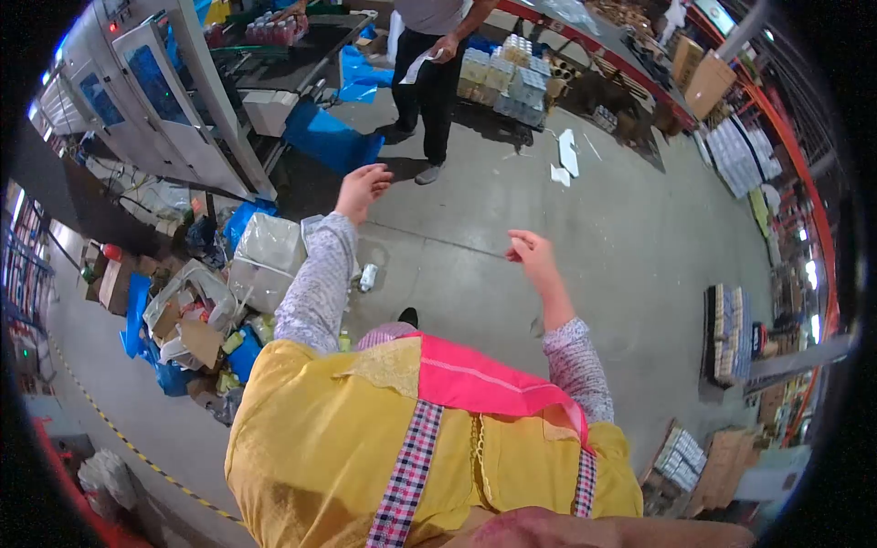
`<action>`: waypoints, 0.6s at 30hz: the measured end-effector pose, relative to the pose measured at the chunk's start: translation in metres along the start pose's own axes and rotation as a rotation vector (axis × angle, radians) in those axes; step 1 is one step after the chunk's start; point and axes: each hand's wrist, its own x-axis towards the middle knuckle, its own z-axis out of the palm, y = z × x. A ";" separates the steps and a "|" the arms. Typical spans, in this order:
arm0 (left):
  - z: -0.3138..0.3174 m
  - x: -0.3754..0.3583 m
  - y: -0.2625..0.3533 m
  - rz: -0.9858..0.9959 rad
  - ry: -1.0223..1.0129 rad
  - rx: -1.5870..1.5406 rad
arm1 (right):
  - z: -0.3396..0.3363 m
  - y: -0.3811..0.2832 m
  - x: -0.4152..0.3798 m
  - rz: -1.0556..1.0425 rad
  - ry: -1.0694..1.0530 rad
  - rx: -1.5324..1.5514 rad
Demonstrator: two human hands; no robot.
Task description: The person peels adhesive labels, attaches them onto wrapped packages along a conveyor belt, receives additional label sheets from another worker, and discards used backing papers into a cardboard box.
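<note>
My left hand [364, 190] is raised in front of me, over the floor. Its fingers are loosely bent and a little apart, and I see nothing in them. Further right and lower, my right hand [534, 254] also hangs in the air, thumb and forefinger apart, holding nothing visible. Neither hand appears to touch anything. Beyond the left hand lies a blue sheet [329, 137] near the machine. A small white item [368, 277] lies on the floor below that hand.
Another person [429, 73] stands ahead, holding a white paper [418, 67]. A grey machine [146, 91] stands at left, above a heap of bags and cardboard [196, 324]. Shrink-wrapped packs [507, 82] are stacked ahead; white scraps [566, 155] lie on the floor. A loaded pallet [729, 333] stands right.
</note>
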 end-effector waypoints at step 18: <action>0.171 0.357 0.062 0.109 0.265 -0.093 | -0.062 0.027 0.368 0.110 -0.381 0.195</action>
